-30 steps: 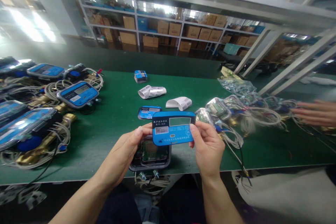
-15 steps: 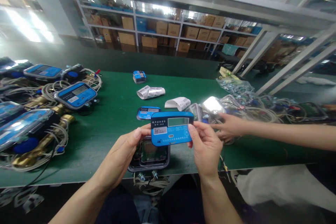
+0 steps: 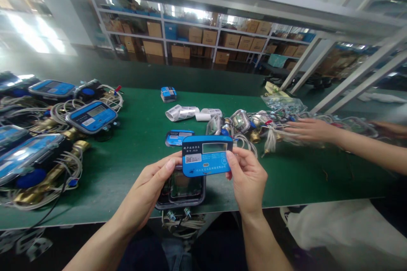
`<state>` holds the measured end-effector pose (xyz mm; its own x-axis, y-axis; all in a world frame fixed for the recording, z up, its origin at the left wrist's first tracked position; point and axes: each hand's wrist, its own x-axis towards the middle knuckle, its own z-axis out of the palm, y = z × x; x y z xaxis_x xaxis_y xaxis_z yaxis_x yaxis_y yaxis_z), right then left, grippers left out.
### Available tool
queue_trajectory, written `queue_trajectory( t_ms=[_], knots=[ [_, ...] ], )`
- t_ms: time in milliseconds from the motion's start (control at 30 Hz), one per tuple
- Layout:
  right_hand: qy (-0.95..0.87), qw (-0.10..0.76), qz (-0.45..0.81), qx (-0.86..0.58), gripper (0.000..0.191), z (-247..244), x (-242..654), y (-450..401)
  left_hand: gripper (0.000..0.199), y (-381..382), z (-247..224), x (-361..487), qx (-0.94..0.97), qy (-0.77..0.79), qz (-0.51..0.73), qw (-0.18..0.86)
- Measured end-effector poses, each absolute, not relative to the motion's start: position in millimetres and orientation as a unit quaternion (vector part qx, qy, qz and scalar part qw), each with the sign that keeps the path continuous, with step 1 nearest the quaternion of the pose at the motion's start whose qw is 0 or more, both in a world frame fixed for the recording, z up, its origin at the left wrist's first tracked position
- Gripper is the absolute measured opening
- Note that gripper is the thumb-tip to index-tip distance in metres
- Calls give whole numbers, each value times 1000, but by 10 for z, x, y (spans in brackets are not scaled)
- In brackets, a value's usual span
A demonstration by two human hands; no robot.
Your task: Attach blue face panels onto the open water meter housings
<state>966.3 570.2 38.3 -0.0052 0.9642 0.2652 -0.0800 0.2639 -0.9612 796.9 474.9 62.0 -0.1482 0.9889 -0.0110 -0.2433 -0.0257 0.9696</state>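
Observation:
A blue and black meter faceplate (image 3: 211,161) with a clear display window is held up between my two hands. My left hand (image 3: 157,182) pinches its left edge, thumb in front. On the opposite edge, my right hand (image 3: 249,178) grips with thumb in front and fingers behind. Just below the faceplate sits an open meter housing (image 3: 182,203), its dark inside partly covered by the plate and my left hand. Wires and small metal fittings (image 3: 179,215) hang from its near side. Behind the plate, another blue faceplate (image 3: 179,137) lies on the table.
Finished-looking blue meters (image 3: 92,116) with brass pipes and coiled cables crowd the left. Curled label sheets (image 3: 181,112) and a banded faceplate stack (image 3: 168,94) lie farther back on the green table (image 3: 143,112). A co-worker's hand (image 3: 313,130) reaches over meters and cables at right.
The co-worker's hand has moved right, and the meters and cables near it have shifted. The right label sheet now lies closer to the left one. My hands and the faceplate barely move.

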Motion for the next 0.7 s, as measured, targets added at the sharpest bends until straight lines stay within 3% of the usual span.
queue_trajectory(
  t_ms=[700],
  knots=[
    [-548,578,446,-408,21,378,9665,5693,33,4744,597,7973,389,477,596,515]
  ],
)
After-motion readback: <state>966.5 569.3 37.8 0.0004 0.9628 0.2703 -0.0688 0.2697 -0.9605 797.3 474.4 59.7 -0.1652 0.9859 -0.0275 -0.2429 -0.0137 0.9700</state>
